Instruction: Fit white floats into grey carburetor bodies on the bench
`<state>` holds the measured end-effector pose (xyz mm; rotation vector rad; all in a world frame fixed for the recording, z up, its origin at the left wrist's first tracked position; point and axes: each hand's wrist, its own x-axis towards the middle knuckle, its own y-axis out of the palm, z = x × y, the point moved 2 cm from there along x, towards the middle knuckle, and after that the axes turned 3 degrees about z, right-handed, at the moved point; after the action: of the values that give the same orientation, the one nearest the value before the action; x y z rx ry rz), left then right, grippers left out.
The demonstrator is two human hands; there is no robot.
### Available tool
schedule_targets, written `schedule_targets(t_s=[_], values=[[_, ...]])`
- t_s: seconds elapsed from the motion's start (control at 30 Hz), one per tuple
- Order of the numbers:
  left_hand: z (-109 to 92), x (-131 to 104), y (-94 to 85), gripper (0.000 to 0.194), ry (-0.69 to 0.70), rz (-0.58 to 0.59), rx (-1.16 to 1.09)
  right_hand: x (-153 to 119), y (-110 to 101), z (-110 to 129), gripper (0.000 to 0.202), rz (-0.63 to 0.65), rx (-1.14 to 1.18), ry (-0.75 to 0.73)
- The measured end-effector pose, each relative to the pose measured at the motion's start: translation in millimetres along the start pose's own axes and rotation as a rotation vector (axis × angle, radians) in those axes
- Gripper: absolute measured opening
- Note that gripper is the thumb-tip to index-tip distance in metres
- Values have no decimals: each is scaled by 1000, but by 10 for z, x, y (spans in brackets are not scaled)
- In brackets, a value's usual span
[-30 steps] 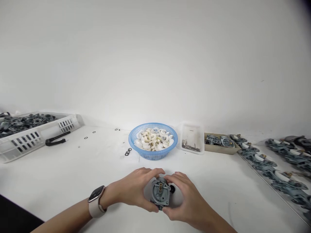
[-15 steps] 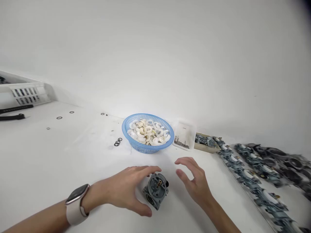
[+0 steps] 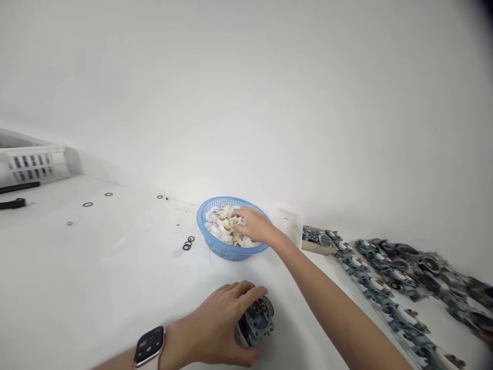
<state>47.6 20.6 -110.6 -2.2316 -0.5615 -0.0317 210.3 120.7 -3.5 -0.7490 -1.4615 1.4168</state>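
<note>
My left hand [image 3: 221, 326], with a watch on its wrist, is wrapped round a grey metal carburetor body [image 3: 260, 319] low in the view. Brass parts show in the open top of that body. Farther off, my right hand [image 3: 252, 224] reaches into a blue mesh basket [image 3: 231, 253], its fingers curled among white ring-shaped plastic parts [image 3: 223, 226]. Whether its fingertips grip one of these parts is too small to tell.
Black rings [image 3: 187, 243] lie left of the basket. A white tray [image 3: 289, 223] and a box of metal parts [image 3: 318, 241] stand to its right. Rows of carburetors [image 3: 379, 290] fill the right side. A white crate [image 3: 36, 164] is far left.
My right hand has moved forward and left into the blue basket. My left hand has closed round the carburetor body, which has turned and tilted. The view has shifted slightly.
</note>
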Motion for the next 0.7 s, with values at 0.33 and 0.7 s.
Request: schedule_targets(t_s=[0.33, 0.7], values=[[-24, -67, -30, 94, 20, 48, -2, 326, 246, 8, 41, 172, -140, -24], [8, -67, -171, 65, -203, -110, -183, -596, -292, 199, 37, -180, -2, 39]])
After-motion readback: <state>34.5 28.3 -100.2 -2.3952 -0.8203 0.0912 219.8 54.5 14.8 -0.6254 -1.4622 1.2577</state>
